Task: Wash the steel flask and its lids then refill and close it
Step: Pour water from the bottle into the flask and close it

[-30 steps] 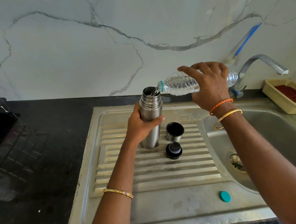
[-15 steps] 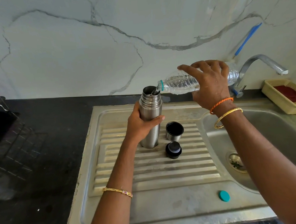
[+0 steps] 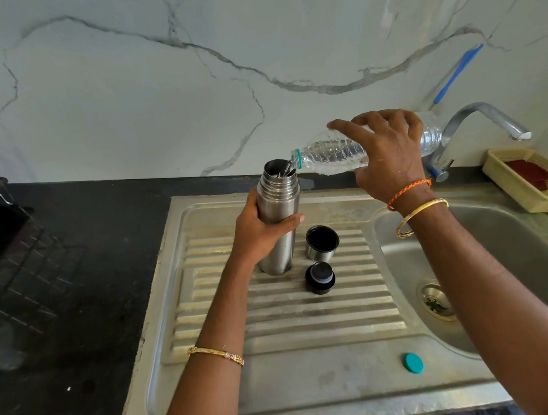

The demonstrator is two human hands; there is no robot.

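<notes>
The head camera, the only view, looks down on a stainless-steel sink drainboard (image 3: 283, 368) set in a black counter. The tall cylindrical steel flask (image 3: 279, 227) stands upright and uncapped on the ribbed part of the drainboard. The left hand (image 3: 262, 234) is wrapped round its body, thumb across the front, steadying it. The right hand (image 3: 391, 158) grips a clear ribbed plastic water bottle (image 3: 335, 157) from above, fingers curled over it, and holds it tipped nearly level with its neck at the flask's mouth; a thin stream runs in.

Judging by this, the washing seems to be done and the refill is under way. How full the flask is cannot be told, since its inside shows only glints. Both lids are off: the steel cup-shaped outer lid (image 3: 322, 242) sits open side up just right of the flask, and the black inner stopper (image 3: 320, 277) rests just in front of it. The bottle's small teal cap (image 3: 412, 363) lies well apart near the front edge of the drainboard.

What is left: finishing the pour, fitting the stopper, then the cup lid.
</notes>
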